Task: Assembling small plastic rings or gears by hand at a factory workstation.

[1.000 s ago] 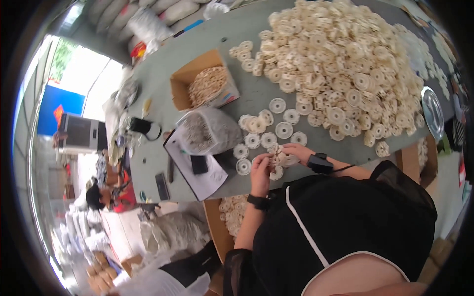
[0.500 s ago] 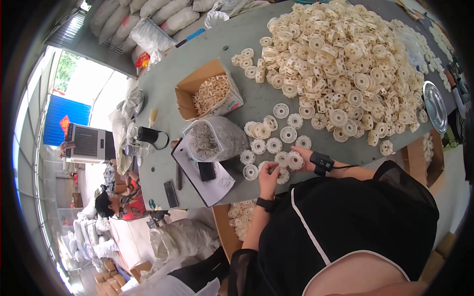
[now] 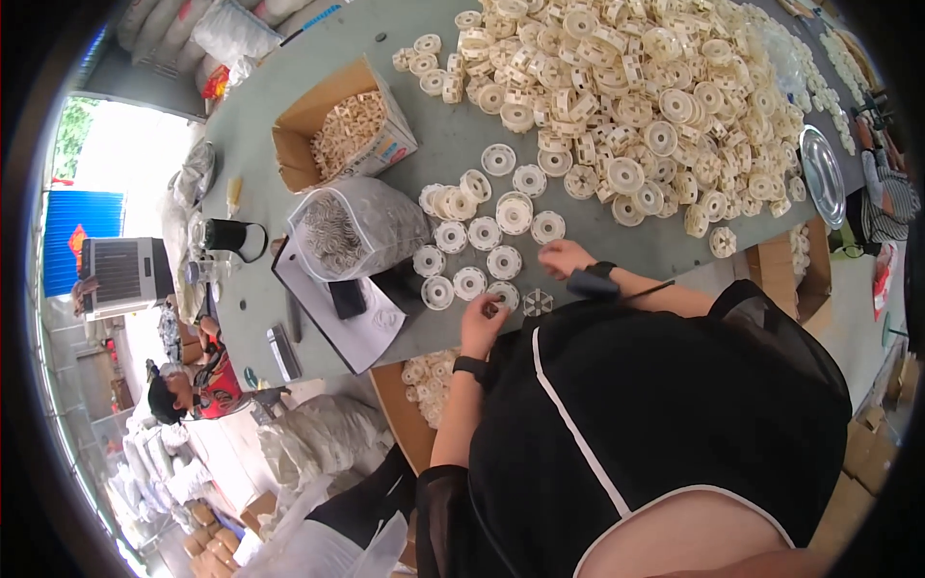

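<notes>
Half a second ago the fingers of my right hand (image 3: 567,258) hold a pale disc off the tabletop (image 3: 438,130); now no disc shows in them. They are drawn close together just right of the flat discs, and I cannot tell whether something small is pinched there.

The fingers of my left hand (image 3: 479,326) are bent in a narrow curl at the nearest disc (image 3: 503,295) and partly cover it; whether they grip it or only touch it, I cannot tell. A spoked disc (image 3: 538,302) now shows uncovered between my hands, close to my shirt. Farther up the row, one disc (image 3: 514,212) looks thicker than before, perhaps with another laid on top.

So I judge my right hand's turn with its disc to be over, and the handling now rests with my left. The big heap (image 3: 626,106) beyond the loose discs looks unchanged, as do the clear bag (image 3: 400,226) of metal pieces and the open carton (image 3: 289,154).
</notes>
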Action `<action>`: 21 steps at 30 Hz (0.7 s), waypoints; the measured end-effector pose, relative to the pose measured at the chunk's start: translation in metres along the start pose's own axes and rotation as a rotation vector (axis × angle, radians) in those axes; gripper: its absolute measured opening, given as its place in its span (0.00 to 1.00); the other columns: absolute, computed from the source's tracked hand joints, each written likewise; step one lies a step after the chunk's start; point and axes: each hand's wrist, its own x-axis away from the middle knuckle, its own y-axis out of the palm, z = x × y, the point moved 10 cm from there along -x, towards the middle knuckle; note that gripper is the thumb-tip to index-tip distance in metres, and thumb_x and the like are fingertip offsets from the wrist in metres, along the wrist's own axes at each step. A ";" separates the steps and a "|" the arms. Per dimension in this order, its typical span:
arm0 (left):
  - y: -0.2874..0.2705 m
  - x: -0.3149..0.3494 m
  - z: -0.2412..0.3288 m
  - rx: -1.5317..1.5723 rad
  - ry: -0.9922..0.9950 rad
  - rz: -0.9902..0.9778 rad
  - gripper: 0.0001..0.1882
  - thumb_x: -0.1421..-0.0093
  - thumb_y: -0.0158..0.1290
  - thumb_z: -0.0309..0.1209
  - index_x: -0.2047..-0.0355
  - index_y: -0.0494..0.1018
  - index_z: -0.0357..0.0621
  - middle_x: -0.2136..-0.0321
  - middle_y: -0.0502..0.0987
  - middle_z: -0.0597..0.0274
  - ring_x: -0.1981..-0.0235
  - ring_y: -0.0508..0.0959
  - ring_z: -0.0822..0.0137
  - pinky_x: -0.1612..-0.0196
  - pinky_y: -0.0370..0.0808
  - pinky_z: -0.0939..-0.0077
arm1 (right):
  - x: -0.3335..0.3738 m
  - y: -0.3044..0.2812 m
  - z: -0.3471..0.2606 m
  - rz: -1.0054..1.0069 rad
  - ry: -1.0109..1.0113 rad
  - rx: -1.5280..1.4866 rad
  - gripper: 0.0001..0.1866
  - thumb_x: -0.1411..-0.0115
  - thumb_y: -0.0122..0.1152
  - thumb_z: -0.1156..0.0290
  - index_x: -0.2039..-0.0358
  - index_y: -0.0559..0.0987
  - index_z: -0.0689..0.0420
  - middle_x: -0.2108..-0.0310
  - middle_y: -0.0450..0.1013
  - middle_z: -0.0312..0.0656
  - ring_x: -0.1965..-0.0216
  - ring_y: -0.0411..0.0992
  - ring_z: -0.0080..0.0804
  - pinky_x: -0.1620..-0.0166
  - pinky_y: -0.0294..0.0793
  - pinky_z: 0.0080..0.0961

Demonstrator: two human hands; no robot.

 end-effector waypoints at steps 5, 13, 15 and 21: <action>0.060 0.017 0.076 -0.777 0.572 -0.235 0.12 0.58 0.50 0.28 0.70 0.68 0.45 0.77 0.68 0.59 0.75 0.70 0.60 0.73 0.67 0.69 | -0.001 0.032 0.007 -0.167 -0.347 1.012 0.23 0.57 0.55 0.59 0.63 0.71 0.62 0.70 0.71 0.46 0.68 0.70 0.32 0.64 0.68 0.25; 0.103 -0.008 0.062 -0.950 0.614 -0.298 0.05 0.56 0.43 0.29 0.78 0.67 0.44 0.77 0.65 0.59 0.71 0.69 0.60 0.69 0.64 0.67 | -0.014 0.012 0.029 -0.196 -0.179 0.673 0.18 0.56 0.55 0.67 0.65 0.71 0.65 0.73 0.71 0.46 0.74 0.70 0.29 0.70 0.70 0.22; 0.098 -0.011 0.059 -0.875 0.617 -0.250 0.05 0.58 0.45 0.29 0.78 0.66 0.44 0.77 0.65 0.58 0.70 0.69 0.58 0.69 0.64 0.66 | -0.017 0.009 0.032 -0.198 -0.156 0.593 0.18 0.56 0.55 0.69 0.64 0.71 0.66 0.72 0.71 0.46 0.73 0.70 0.28 0.69 0.70 0.22; 0.088 -0.018 0.064 -0.667 0.433 -0.266 0.15 0.60 0.53 0.34 0.73 0.63 0.45 0.76 0.68 0.55 0.73 0.70 0.53 0.72 0.66 0.62 | -0.023 0.008 0.039 -0.214 -0.143 0.282 0.21 0.58 0.55 0.75 0.60 0.68 0.65 0.68 0.70 0.44 0.70 0.69 0.28 0.67 0.70 0.21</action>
